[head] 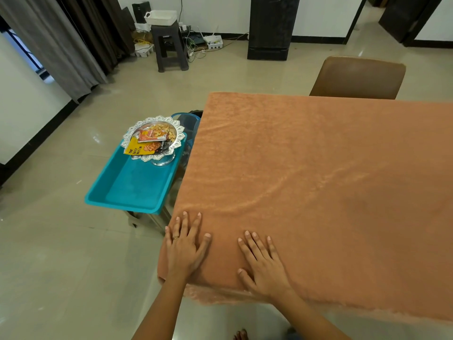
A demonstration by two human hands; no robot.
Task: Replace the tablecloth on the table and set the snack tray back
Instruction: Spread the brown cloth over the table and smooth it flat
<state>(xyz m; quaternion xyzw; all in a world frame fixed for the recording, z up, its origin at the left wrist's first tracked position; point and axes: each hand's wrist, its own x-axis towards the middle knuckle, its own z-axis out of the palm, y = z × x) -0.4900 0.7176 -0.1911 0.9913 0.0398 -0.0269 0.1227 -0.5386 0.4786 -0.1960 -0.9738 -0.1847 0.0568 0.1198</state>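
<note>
Two flat hands, left hand point(184, 249) and right hand point(263, 263), press the orange velvety tablecloth point(318, 180) at lower centre, fingers spread wide, likely smoothing wrinkles over the worktop. Next probably comes fetching the silver scalloped snack tray point(154, 137), resting on a turquoise plastic tray point(127, 190) at centre left.

Orange-brown tablecloth point(318, 192) spread flat, light wrinkles, near edge draping over; silver scalloped footed snack tray point(169, 143) holding nut packets point(147, 146), upright in teal plastic tray point(132, 187) just left of cloth
</note>
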